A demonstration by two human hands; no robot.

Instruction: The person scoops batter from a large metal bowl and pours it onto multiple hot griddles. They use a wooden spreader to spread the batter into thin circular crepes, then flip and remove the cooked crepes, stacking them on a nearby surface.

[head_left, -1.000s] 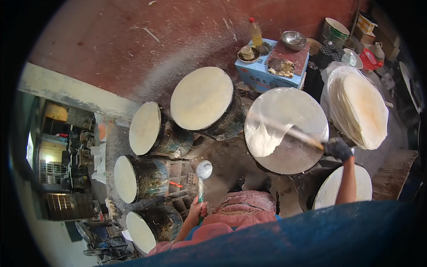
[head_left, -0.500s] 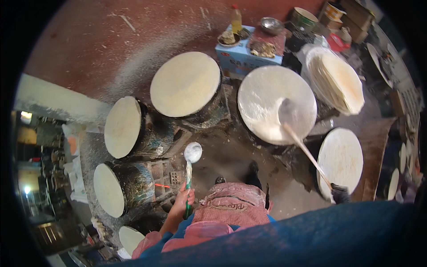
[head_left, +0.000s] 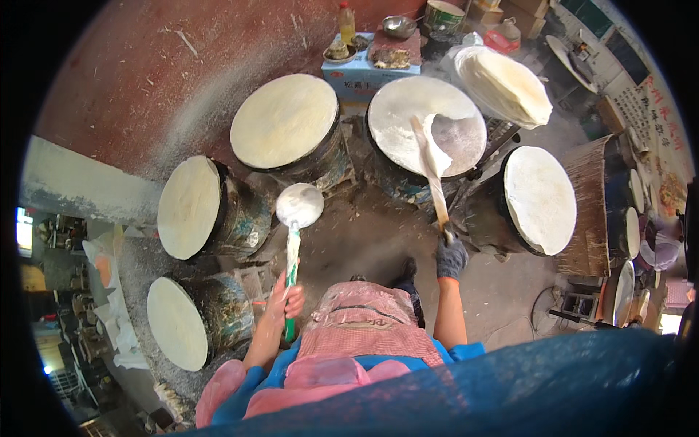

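Note:
My left hand point(head_left: 282, 300) is closed round the green and white handle of a ladle point(head_left: 299, 205), its bowl coated in white, held up over the floor. In a dark glove, my right hand point(head_left: 451, 255) grips a long flat wooden spreader point(head_left: 438, 202). The spreader's blade lies across the round griddle point(head_left: 466, 135), where white batter point(head_left: 397, 109) covers the left and far parts. A thick white ridge of batter curls along the blade's right side. The griddle shows greyer and thinly coated to the right of it.
Other drum stoves with pale round tops stand around me: one far left point(head_left: 285, 120), one left point(head_left: 189, 207), one near left point(head_left: 177, 324), one right point(head_left: 540, 200). A stack of thin round sheets point(head_left: 506, 84) lies behind. A blue box point(head_left: 357, 76) holds a bottle and dishes.
The view has shifted. My right hand has come left and in with the spreader, which has swung to a steeper angle. The thinly coated patch now reaches the griddle's right side. The left hand still holds the ladle.

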